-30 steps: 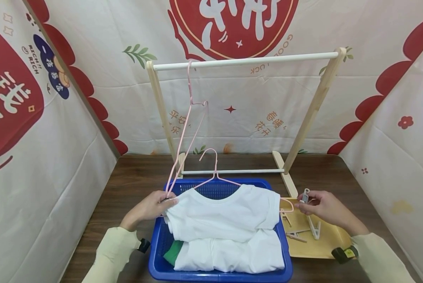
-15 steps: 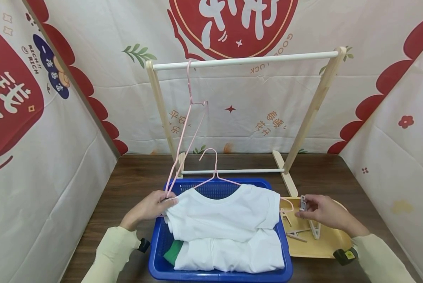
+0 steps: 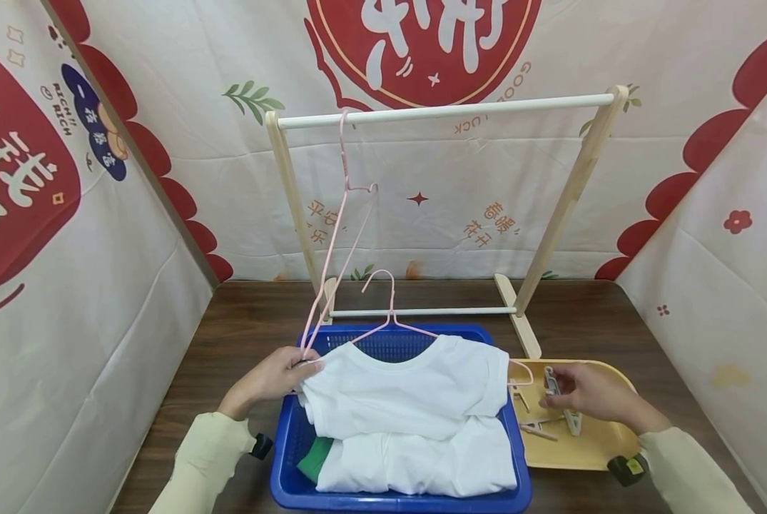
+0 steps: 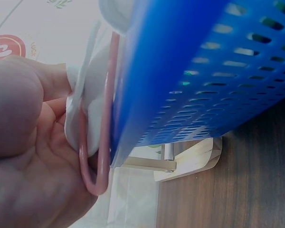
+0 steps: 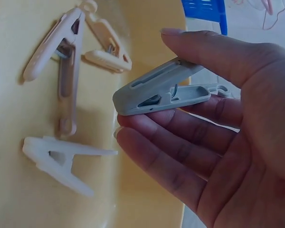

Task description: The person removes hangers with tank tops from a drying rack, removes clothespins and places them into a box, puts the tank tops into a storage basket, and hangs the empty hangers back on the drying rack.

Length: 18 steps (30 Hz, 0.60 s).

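Note:
My left hand (image 3: 279,374) pinches the left shoulder of a white shirt (image 3: 415,385) on a pink hanger (image 3: 392,303). In the left wrist view, the thumb and fingers grip the cloth around the hanger's pink looped end (image 4: 96,156). The shirt lies across a blue basket (image 3: 280,457). My right hand (image 3: 598,394) holds a grey clothespin (image 5: 156,90) between thumb and fingers, low over a yellow tray (image 3: 569,457). Several clothespins lie in that tray, among them a white clothespin (image 5: 61,159) and a brownish clothespin (image 5: 69,71).
A wooden rack (image 3: 566,207) with a white top rod (image 3: 447,111) stands behind the basket. From the rod's left end hangs another pink hanger (image 3: 332,250), its lower end at my left hand. Folded white cloth (image 3: 415,467) and a green piece (image 3: 315,457) lie in the basket.
My right hand has lowered with the grey clothespin, from above the tray's back edge to over the clothespins. My left hand and the shirt have stayed in place.

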### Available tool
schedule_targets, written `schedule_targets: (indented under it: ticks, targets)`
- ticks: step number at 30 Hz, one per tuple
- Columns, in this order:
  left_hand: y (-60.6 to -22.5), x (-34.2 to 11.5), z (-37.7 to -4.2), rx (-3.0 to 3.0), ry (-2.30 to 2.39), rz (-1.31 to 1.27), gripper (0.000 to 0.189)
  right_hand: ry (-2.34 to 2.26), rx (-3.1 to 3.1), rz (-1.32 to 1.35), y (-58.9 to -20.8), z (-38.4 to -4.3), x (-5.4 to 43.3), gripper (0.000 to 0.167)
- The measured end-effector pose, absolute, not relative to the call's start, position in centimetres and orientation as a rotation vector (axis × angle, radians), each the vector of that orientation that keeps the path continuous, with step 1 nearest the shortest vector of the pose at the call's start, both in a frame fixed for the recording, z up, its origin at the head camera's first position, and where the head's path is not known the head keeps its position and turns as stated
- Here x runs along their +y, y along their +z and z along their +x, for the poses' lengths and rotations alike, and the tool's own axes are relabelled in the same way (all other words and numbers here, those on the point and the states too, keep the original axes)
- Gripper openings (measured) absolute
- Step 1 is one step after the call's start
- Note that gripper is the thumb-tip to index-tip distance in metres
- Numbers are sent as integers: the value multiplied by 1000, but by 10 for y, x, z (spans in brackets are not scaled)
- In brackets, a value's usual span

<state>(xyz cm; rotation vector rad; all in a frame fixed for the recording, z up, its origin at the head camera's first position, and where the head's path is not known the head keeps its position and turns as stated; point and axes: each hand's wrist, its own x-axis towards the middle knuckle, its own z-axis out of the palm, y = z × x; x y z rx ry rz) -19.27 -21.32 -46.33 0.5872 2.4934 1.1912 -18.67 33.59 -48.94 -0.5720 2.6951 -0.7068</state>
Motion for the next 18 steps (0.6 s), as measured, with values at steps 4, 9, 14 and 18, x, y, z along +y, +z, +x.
schedule_targets:
  ticks: [4, 9, 14, 18]
  targets:
    - [-463, -213, -193, 2495, 1199, 596, 18, -702, 2684, -583, -491, -187, 338, 30]
    - [-462, -212, -192, 2486, 1221, 607, 18, -694, 2689, -599, -492, -186, 338, 29]
    - [-461, -212, -191, 2488, 1217, 607, 19, -698, 2680, -588, -492, -186, 338, 29]
    - [-462, -212, -192, 2493, 1206, 604, 19, -689, 2677, -566, -494, -186, 338, 30]
